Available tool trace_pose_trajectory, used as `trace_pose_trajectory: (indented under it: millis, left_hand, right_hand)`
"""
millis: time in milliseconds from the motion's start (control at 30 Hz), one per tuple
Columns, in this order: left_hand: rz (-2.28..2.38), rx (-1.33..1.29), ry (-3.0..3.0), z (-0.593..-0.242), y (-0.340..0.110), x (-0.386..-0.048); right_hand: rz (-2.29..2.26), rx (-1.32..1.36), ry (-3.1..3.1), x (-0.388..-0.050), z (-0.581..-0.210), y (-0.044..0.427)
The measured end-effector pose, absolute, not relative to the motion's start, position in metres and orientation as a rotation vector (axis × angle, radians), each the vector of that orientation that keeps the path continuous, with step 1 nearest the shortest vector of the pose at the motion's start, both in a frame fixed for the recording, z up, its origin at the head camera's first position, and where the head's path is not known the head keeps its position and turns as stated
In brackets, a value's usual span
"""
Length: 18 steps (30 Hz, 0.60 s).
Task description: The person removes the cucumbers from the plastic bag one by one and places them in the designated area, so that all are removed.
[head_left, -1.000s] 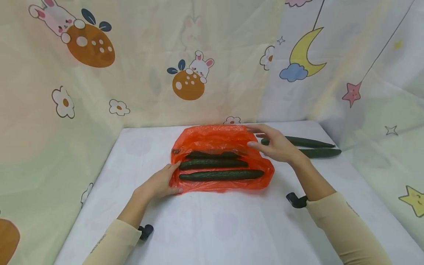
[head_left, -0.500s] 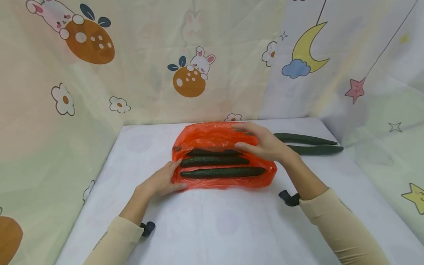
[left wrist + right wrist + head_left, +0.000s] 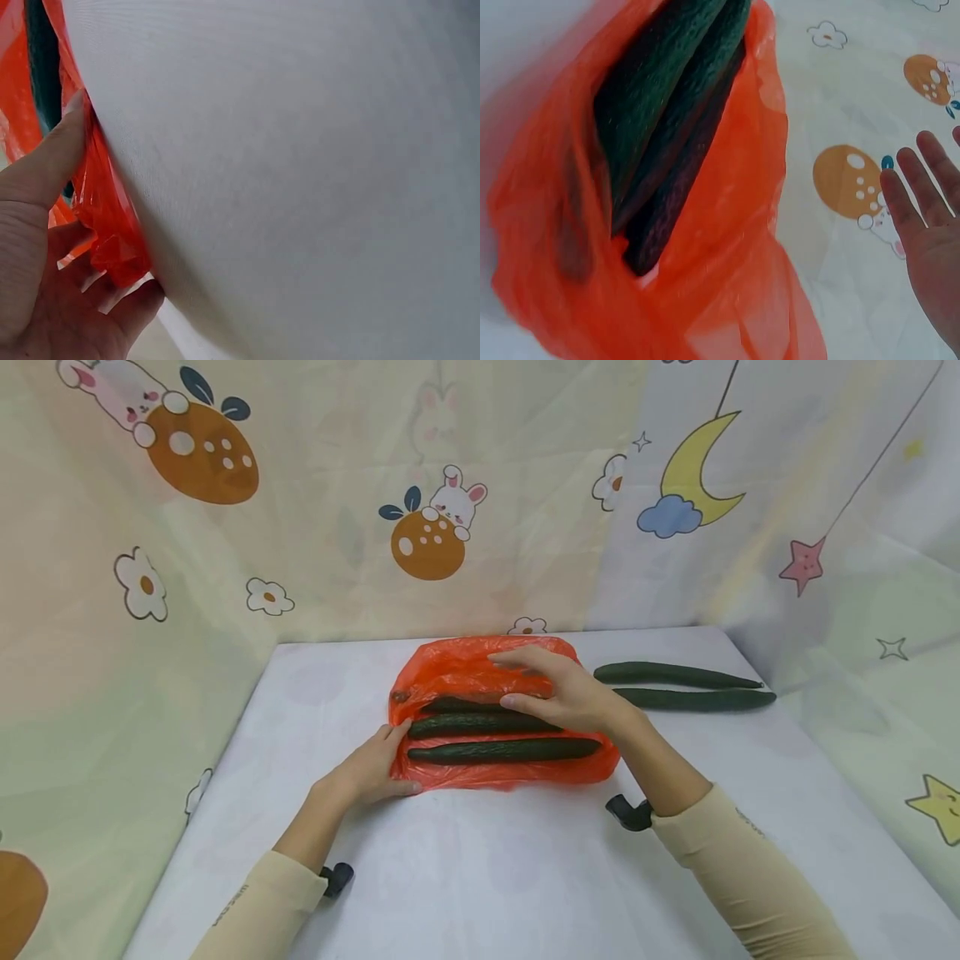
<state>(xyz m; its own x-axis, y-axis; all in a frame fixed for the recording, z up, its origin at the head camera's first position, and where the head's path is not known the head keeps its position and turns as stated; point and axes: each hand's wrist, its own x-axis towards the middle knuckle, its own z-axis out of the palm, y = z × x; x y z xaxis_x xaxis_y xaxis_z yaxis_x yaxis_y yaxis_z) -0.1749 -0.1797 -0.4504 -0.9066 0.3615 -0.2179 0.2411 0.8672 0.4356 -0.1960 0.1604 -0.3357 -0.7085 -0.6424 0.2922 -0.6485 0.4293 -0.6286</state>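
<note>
A red plastic bag [image 3: 450, 653] lies on its side on the white table, its mouth facing the front. Three dark green cucumbers show in it: a front one [image 3: 502, 750], a middle one [image 3: 480, 724] and a back one [image 3: 453, 704], partly under the bag's film. My left hand [image 3: 363, 770] holds the bag's left end, thumb on the near side and fingers at the far side. Above the bag's right half is my right hand [image 3: 570, 689], fingers extended and holding nothing. In the right wrist view that hand [image 3: 937, 255] appears apart from the bag [image 3: 735, 187].
Two more cucumbers, a back one [image 3: 678, 675] and a front one [image 3: 697, 699], lie side by side at the table's back right. A printed cloth [image 3: 330, 510] hangs behind and along the sides of the white table [image 3: 495, 877].
My right hand has moved left across the bag, from its right edge to above the cucumbers, uncovering the two at the right. The left hand stays at the bag's left end.
</note>
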Motion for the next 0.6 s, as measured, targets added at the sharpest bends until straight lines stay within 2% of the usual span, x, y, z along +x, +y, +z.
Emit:
trace_pose_trajectory:
  millis: [600]
  left_hand:
    - [0.561,0.424,2.737,-0.45,-0.181,-0.178]
  right_hand:
    - [1.207,1.32,-2.628,-0.206,-0.351,0.129]
